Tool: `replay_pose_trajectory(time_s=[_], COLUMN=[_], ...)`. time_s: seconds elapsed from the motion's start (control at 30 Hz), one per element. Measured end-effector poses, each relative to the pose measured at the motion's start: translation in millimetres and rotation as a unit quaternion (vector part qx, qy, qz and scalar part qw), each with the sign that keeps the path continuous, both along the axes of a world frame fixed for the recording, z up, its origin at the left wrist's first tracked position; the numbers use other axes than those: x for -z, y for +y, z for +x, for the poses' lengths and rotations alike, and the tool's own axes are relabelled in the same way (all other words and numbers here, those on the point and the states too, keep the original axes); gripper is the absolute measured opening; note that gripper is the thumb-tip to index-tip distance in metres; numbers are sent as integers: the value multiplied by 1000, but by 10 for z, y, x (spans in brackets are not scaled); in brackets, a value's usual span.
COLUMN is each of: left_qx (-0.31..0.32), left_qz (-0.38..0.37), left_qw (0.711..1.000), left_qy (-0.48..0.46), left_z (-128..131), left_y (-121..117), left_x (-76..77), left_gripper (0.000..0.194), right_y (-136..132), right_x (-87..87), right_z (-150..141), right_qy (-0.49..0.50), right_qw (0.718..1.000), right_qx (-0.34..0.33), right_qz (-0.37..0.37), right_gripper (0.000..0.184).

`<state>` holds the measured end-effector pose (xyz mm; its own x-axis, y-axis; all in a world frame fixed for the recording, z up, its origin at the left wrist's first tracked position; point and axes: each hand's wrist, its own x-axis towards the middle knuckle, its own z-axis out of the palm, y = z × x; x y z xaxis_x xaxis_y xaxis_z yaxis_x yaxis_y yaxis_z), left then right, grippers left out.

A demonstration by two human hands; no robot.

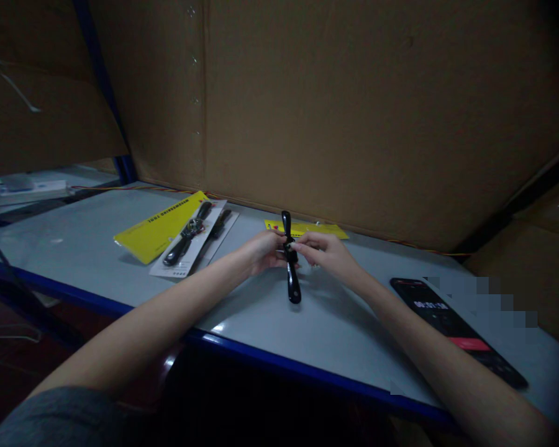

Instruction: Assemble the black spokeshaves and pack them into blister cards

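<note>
A black spokeshave [292, 279] stands nearly on end above the table, one long handle pointing up and the other down towards me. My left hand [263, 253] holds it by its middle from the left, with the fingers closed round the body. From the right, my right hand [323, 248] pinches at the same middle part with thumb and forefinger. Whatever small part lies under those fingertips is too small to make out.
On the left, packaged spokeshaves [189, 234] lie beside a yellow card [161, 226] printed with woodworking tool lettering. Another yellow card [326, 230] lies behind my hands. A phone [447, 323] showing a timer lies at right. A cardboard wall [330, 112] backs the grey table [261, 316].
</note>
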<state>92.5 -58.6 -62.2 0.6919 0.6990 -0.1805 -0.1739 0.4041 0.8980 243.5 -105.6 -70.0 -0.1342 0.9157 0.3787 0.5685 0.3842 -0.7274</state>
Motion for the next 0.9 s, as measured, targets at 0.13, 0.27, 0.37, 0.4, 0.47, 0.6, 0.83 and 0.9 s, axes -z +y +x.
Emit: replay_pose_trajectory(time_s=[0.13, 0.27, 0.37, 0.4, 0.47, 0.6, 0.83, 0.9], left_qx=[-11, -11, -11, -14, -20, -10, 5, 5], left_qz=[-7, -11, -8, -7, -4, -2, -13, -13], left_qw=[1000, 1000, 1000, 1000, 1000, 1000, 1000, 1000], left_qy=[14, 15, 15, 18, 24, 13, -5, -11], left_z=[2, -4, -11, -13, -14, -3, 14, 10], left_y=[-27, -46, -55, -57, -60, -59, -82, -92], left_x=[-33, -64, -84, -87, -85, -46, -47, -67], left_gripper=[15, 15, 15, 15, 15, 14, 16, 16], right_y=[6, 39, 51, 50, 41, 27, 76, 97], right_x=[-21, 11, 33, 35, 36, 50, 83, 81], right_z=[18, 83, 107, 108, 100, 67, -14, -15], right_qy=[21, -49, -108, -123, -146, -136, 78, 132], right_qw=[1000, 998, 991, 988, 984, 987, 995, 984], right_qx=[-5, 18, 46, 52, 56, 60, 27, 27], right_qz=[-3, 34, 69, 76, 80, 67, -51, -117], right_gripper=[24, 25, 24, 23, 23, 21, 27, 26])
